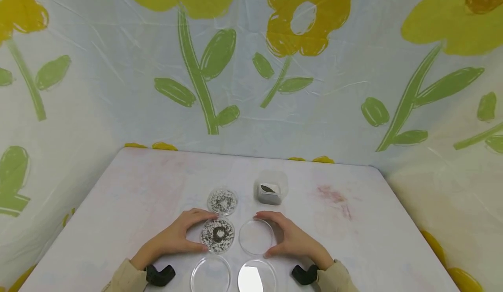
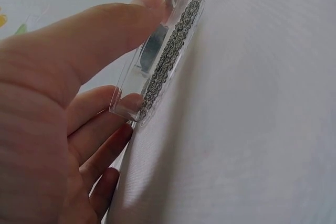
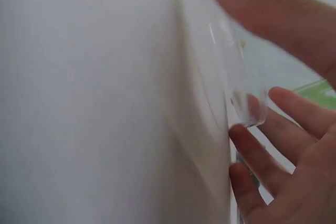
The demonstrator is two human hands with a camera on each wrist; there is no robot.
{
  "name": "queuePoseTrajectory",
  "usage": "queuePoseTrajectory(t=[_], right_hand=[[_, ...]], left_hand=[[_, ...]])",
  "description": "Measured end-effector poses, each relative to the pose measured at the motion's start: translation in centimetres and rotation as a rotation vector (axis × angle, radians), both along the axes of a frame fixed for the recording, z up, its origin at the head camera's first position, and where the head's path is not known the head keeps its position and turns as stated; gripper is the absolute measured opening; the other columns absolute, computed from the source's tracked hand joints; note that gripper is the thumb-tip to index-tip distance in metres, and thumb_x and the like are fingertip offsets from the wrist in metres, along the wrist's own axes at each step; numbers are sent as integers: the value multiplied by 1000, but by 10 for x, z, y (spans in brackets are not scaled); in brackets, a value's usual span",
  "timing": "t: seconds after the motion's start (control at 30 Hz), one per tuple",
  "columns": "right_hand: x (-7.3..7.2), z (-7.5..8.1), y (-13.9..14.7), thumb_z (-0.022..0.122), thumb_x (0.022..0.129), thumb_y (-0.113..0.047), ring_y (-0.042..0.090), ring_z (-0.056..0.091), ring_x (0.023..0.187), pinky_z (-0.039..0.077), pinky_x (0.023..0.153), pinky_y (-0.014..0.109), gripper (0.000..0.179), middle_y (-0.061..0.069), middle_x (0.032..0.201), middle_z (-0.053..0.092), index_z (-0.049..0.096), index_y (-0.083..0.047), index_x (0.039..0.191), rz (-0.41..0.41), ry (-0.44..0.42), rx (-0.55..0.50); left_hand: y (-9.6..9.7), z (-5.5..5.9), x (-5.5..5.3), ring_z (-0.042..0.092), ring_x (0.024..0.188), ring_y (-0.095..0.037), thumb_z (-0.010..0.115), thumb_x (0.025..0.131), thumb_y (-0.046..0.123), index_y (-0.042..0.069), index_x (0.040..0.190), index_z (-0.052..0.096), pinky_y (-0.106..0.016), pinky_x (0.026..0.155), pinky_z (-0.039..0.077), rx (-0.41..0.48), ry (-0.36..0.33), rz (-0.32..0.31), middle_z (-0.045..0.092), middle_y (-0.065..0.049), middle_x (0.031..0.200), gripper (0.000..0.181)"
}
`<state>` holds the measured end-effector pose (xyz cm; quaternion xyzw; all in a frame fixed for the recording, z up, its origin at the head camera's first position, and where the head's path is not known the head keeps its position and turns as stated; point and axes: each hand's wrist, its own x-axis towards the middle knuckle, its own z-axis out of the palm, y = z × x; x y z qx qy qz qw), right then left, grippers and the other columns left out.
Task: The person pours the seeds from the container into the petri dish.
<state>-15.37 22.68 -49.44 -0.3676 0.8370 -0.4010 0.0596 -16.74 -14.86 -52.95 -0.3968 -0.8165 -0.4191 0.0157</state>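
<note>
Around a clear petri dish holding dark granules and white bits, my left hand curves its thumb and fingers, gripping the rim from the left. The left wrist view shows the layer of granules through the dish's side wall. A second filled petri dish sits just behind it. My right hand holds a clear, empty round dish by its right edge, thumb in front and fingers behind. In the right wrist view this dish is blurred, and I cannot tell whether it is lifted.
Two clear round pieces, a left one and a right one with a bright reflection, lie at the table's near side. A translucent square tub with dark contents stands behind. A flower-printed curtain surrounds the white table.
</note>
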Motion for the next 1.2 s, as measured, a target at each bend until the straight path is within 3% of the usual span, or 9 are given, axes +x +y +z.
queuePoseTrajectory(t=[0.2, 0.43, 0.63, 0.87, 1.03, 1.2], right_hand=[[-5, 8, -7, 91, 70, -26, 19, 50, 128, 37, 107, 29, 89, 3, 142, 53, 46, -9, 145, 41, -32, -8], [-8, 15, -12, 91, 71, -27, 21, 52, 128, 45, 102, 39, 86, 5, 141, 54, 48, -9, 143, 69, 13, -41], [-10, 19, -15, 92, 70, -23, 21, 52, 128, 45, 103, 40, 87, 6, 141, 55, 48, -8, 143, 68, -13, -95], [-13, 26, -24, 92, 69, -16, 23, 52, 128, 40, 107, 35, 89, 10, 138, 57, 45, 1, 143, 71, -14, -147], [-14, 32, -34, 93, 68, -18, 22, 52, 129, 39, 108, 33, 89, 7, 138, 57, 47, -4, 143, 49, -59, -190], [-17, 35, -46, 93, 66, -14, 29, 54, 126, 41, 107, 37, 90, 12, 137, 58, 47, -4, 143, 51, -35, -226]], left_hand=[[0, 0, 1, 44, 128, -13, 83, 76, 47, 23, 144, 53, -47, 101, 36, -9, -2, 2, 51, 9, 142, 78], [0, 1, 2, 43, 131, -15, 83, 75, 48, 19, 147, 49, -49, 104, 34, -18, -46, 18, 50, 8, 145, 85], [0, 2, 2, 43, 134, -16, 83, 76, 45, 11, 152, 39, -49, 106, 30, -18, -18, 0, 55, 6, 143, 95], [0, 4, 2, 44, 133, -17, 83, 76, 45, 10, 151, 40, -45, 105, 31, -18, -1, -1, 54, 5, 144, 94], [0, 4, 2, 44, 132, -16, 84, 75, 46, 11, 151, 42, -46, 105, 32, -13, -14, 12, 53, 5, 145, 93], [0, 5, 3, 46, 130, -18, 82, 77, 46, 10, 149, 43, -46, 102, 35, -16, 20, 15, 54, 2, 144, 89]])
